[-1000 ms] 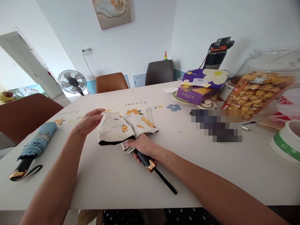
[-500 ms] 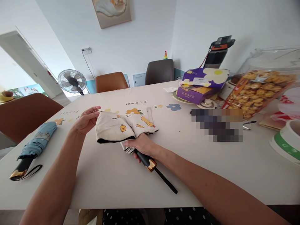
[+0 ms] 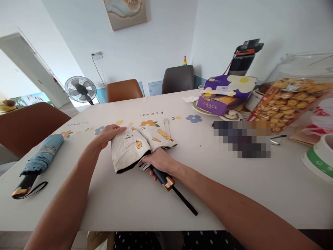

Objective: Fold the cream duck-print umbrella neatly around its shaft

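A cream folding umbrella (image 3: pixel 130 149) with yellow cartoon prints lies over the table in front of me, its canopy loosely folded and spread to both sides. My left hand (image 3: pixel 109 134) pinches the canopy's left fold, thumb on top. Around the top of the black handle, where the canopy edge gathers, my right hand (image 3: pixel 160 161) is closed; some of its fingers are hidden underneath. The handle has a gold end and a black strap pointing toward me. Farther left rests a blue folded umbrella (image 3: pixel 44 154), with a black and gold handle and a wrist loop.
On the right stand a purple tissue box (image 3: pixel 213 104), a clear jar of cookies (image 3: pixel 293 100), a dark bottle (image 3: pixel 241 60) and a white-green roll (image 3: pixel 318 158). A pixelated dark patch covers something on the table. Chairs and a fan (image 3: pixel 80 90) are beyond.
My left hand has moved right and slightly down, bringing the left canopy fold closer to the handle and lowering its edge. My right hand keeps its hold in the same place.
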Demonstrator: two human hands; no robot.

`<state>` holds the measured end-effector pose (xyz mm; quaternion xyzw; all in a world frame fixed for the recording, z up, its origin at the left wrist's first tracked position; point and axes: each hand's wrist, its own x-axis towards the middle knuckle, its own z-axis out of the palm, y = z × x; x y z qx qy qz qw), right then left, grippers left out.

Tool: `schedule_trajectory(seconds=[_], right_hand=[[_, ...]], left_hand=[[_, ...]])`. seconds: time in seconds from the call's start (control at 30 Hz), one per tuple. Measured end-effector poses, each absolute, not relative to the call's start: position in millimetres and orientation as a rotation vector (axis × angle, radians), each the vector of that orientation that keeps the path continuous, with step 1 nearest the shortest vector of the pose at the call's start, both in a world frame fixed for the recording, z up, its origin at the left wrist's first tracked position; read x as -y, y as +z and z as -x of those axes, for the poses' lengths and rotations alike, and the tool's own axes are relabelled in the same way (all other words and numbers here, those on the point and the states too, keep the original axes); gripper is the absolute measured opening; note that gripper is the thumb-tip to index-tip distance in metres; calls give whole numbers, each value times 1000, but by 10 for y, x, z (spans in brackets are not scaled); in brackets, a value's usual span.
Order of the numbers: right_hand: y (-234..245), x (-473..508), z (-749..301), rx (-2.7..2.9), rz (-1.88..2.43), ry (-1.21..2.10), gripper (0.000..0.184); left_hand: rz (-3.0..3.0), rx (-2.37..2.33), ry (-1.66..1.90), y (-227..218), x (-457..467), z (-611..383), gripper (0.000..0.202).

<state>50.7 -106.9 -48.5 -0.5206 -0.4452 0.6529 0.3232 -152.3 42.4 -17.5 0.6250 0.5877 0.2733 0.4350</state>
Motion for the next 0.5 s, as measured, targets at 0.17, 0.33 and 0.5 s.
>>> schedule_trajectory(seconds=[0.17,0.33,0.5], right_hand=[[-474,1072,-502,1157,1342,1701,15],[-501,1065,-504,1169,1324,1706,14],[-498,1064,-498,1157,1327,1702,18]], left_hand=[[-1636,-1501,583,-141,-421,1546,38],[-1597,-1393,523,-134,-404,1557,32],[-1460,-1291,630,-132,-388,1571,29]])
